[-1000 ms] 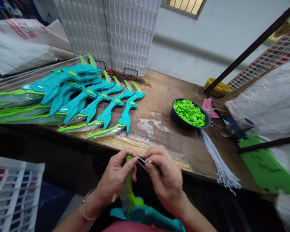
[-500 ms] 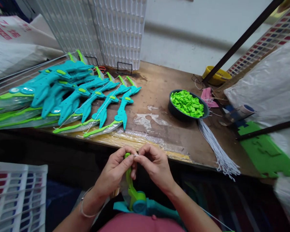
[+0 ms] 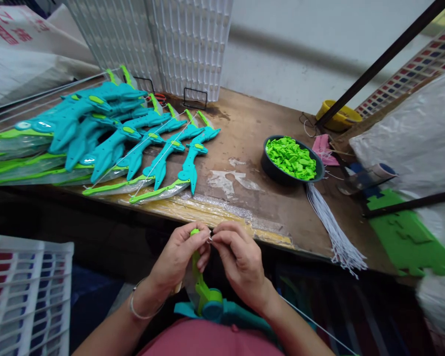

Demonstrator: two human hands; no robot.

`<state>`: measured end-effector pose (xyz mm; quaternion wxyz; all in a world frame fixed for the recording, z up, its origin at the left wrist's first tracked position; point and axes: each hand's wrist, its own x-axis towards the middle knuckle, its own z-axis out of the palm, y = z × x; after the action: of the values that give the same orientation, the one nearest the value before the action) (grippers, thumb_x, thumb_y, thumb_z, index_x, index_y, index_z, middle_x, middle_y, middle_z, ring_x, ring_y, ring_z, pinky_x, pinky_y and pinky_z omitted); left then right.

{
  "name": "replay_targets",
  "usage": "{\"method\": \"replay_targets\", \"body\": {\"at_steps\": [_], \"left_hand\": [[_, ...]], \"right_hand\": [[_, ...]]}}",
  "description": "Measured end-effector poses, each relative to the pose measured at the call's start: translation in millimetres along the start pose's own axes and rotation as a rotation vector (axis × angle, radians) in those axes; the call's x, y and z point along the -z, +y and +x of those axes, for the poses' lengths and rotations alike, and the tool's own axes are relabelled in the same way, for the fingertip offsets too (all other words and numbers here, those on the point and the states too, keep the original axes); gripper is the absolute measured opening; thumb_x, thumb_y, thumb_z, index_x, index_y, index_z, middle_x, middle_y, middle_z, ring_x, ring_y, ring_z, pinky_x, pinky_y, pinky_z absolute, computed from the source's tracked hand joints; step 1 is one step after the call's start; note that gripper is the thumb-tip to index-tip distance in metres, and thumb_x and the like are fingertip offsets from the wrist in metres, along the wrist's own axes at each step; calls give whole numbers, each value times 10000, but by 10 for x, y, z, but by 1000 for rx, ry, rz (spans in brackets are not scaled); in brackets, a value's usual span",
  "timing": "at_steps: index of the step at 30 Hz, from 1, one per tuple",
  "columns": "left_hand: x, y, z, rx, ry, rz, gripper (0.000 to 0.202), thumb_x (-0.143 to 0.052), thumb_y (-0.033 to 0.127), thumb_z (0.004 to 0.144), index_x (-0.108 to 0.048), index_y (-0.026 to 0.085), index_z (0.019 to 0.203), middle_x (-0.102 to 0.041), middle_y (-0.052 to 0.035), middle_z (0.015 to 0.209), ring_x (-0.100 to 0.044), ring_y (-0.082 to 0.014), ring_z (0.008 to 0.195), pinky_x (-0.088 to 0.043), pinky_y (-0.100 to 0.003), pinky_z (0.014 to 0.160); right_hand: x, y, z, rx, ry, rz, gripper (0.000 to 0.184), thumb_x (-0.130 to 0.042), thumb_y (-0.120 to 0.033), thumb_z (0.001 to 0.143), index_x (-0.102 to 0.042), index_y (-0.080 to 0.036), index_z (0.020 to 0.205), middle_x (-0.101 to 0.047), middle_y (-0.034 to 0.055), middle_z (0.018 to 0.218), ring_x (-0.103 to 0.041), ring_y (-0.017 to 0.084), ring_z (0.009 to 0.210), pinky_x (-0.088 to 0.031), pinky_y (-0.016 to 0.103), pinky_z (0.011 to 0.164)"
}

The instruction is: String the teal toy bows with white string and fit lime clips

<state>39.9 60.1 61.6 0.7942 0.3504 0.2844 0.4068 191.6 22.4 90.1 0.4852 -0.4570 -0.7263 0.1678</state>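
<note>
A teal and green toy bow rests against my body, below the table edge. My left hand is closed round the tip of its green limb, which pokes up between thumb and fingers. Close beside it, my right hand pinches the end of a white string, which shows as a small loop at the fingertips of both hands. Another stretch of white cord runs down to the lower right behind my right forearm. The bow's lower part is partly hidden by my arms.
Several finished-looking toy bows lie overlapped on the table's left. A dark bowl of small green pieces stands right of centre, near a bundle of white strings. A yellow tub and green foam mat sit farther right; a white crate is lower left.
My right hand has turned slightly and its fingers have shifted at the string, where a small loop now shows. My left hand keeps its grip on the bow limb. The camera view has shifted slightly.
</note>
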Motion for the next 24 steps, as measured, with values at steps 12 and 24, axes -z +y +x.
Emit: {"method": "replay_targets", "body": {"at_steps": [12, 24], "left_hand": [[9, -24, -17, -42, -36, 80, 282, -693, 383, 938, -568, 168, 805, -494, 65, 524, -458, -72, 408, -427, -183, 432], [12, -12, 10, -14, -72, 45, 354, -698, 430, 926, -538, 163, 757, -445, 64, 539, -428, -71, 425, -389, -183, 420]], "right_hand": [[-33, 6, -7, -210, 60, 46, 116, -609, -117, 974, -585, -231, 964, -625, -20, 834, -608, 121, 741, -504, 248, 701], [-60, 5, -49, 96, 47, -243, 198, -539, -76, 974, -641, -199, 1092, -696, 87, 965, -674, 188, 886, -601, 326, 792]]}}
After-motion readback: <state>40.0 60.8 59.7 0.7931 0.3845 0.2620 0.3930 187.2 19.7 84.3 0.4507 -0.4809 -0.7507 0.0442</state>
